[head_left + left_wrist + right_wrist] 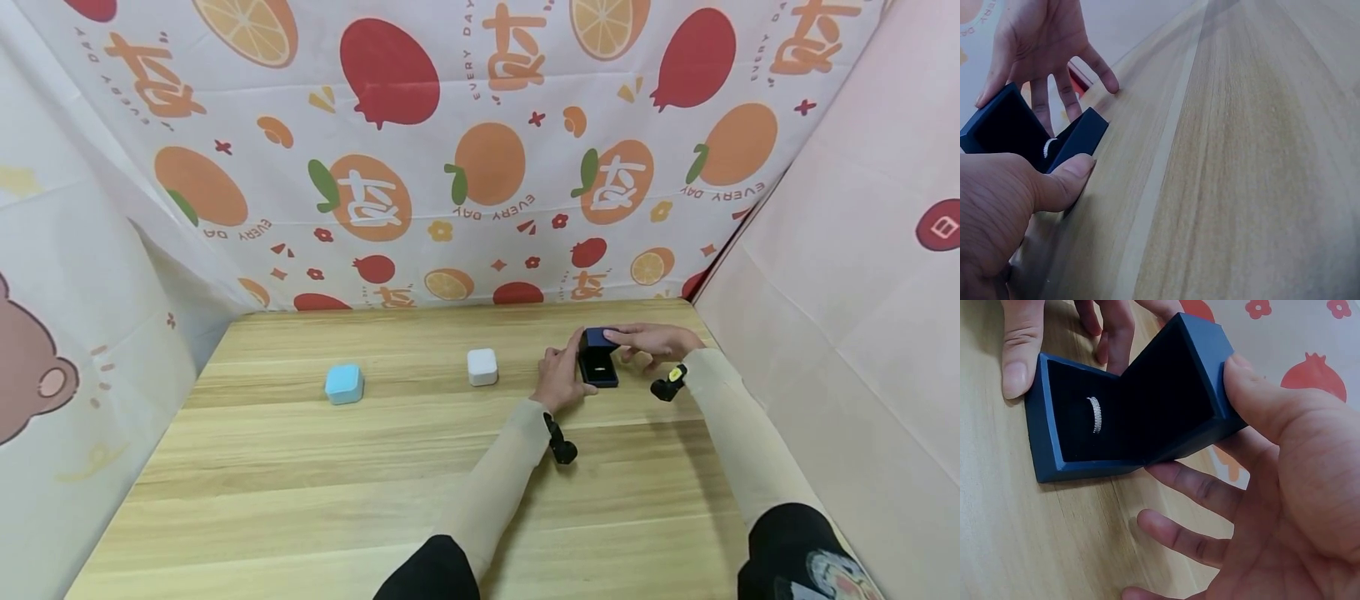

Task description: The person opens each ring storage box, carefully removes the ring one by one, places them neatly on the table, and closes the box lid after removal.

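Observation:
A dark blue ring box (1047, 450) stands on the table with its lid (1207, 356) raised. A silvery ring (1096, 415), set with small stones, is upright in the black lining. My left hand (558, 379) grips the base from the left, its thumb (1072, 175) against the front side and its fingers round the far side. From the right, my right hand (652, 340) holds the lid. Its thumb (1250, 394) presses the lid's edge and a finger lies behind, near the hinge; the lower fingers are spread loose.
On the wooden table (337, 483), a white rounded block (482, 367) stands left of my hands, and a light blue block (344, 384) farther left. A fruit-print cloth (420, 167) hangs along the back edge. Pale cloths hang on both sides.

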{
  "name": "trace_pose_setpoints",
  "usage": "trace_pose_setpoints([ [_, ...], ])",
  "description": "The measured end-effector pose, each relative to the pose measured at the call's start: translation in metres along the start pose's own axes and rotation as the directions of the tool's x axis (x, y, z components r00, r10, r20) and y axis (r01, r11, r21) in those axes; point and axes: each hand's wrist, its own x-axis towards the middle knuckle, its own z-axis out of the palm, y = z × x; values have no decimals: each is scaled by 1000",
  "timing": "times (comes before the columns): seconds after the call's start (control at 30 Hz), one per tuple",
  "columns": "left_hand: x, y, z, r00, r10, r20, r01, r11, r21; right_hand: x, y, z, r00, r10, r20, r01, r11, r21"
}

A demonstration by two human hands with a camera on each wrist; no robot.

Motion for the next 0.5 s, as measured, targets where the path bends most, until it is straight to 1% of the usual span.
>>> trace_pose_setpoints([
  [0.13,1,0,0,1000,-3,-1,3,1000,-14,3,2,0,1000,-2,0,2,1000,26],
  [0.33,-1,0,0,1000,-3,8,3,1000,-23,3,4,2,1000,15,-13,-15,999,29],
  [0.5,1,-1,0,1000,-3,4,3,1000,-23,3,3,2,1000,-4,-21,4,1000,21],
])
